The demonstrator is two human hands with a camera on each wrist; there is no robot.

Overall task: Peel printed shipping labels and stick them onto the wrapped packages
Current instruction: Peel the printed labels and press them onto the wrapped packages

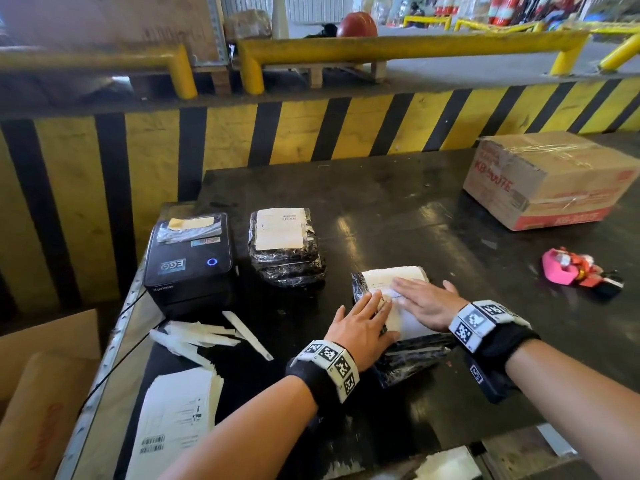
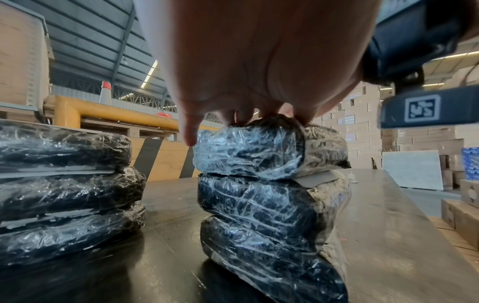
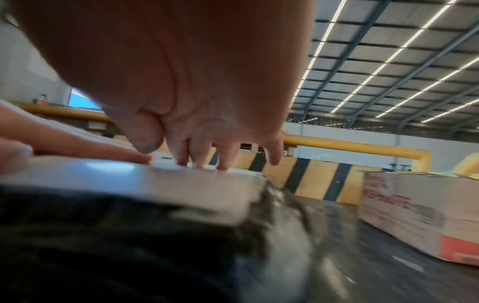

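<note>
Head view: both hands, left hand (image 1: pixel 363 323) and right hand (image 1: pixel 427 301), are lying flat, grip released, pressing the label (image 1: pixel 408 323) onto the wrapped package (image 1: pixel 412 358).

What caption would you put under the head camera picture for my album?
Both hands, left hand and right hand, press a white shipping label flat onto a black wrapped package.

Label printer (image 1: pixel 188 258): "Xprinter" on front edge. Cardboard box (image 1: pixel 550 178): red "KB-" codes, rest unreadable. Label text illegible.
</note>
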